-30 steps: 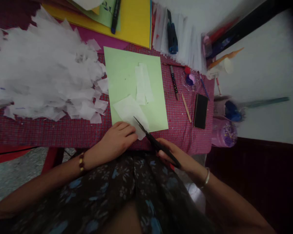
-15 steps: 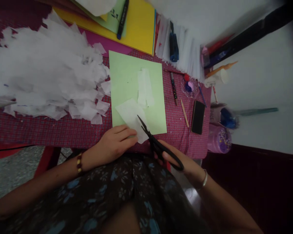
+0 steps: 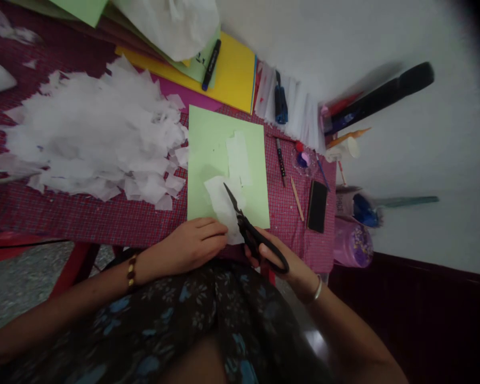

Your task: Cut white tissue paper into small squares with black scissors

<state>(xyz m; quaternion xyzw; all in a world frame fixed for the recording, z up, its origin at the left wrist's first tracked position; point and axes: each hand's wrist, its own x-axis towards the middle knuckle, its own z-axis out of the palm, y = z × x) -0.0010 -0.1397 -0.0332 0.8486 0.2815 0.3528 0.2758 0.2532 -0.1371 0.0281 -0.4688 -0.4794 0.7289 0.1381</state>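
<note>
My left hand [image 3: 198,242] pinches the lower left edge of a thin white paper sheet [image 3: 219,200], its fingers closed. In my right hand [image 3: 274,253] is a pair of black scissors [image 3: 253,229], fingers through the handles. The blades lie along the white sheet and point away from me; they look nearly closed. Beneath is a light green sheet of card [image 3: 202,154]. Two white paper strips [image 3: 239,159] lie on that card, beyond the scissor tips.
A large heap of cut white paper [image 3: 100,133] covers the left of the checked tablecloth [image 3: 144,226]. Yellow card [image 3: 238,69] and a black marker [image 3: 211,65] lie at the back. To the right are a blue cutter [image 3: 280,104], a phone [image 3: 317,207] and a purple cup [image 3: 354,242].
My view has shifted a little. The white sheet now bends upward and its far edge has lifted and turned, with the scissors still on it. Both hands keep their holds.
</note>
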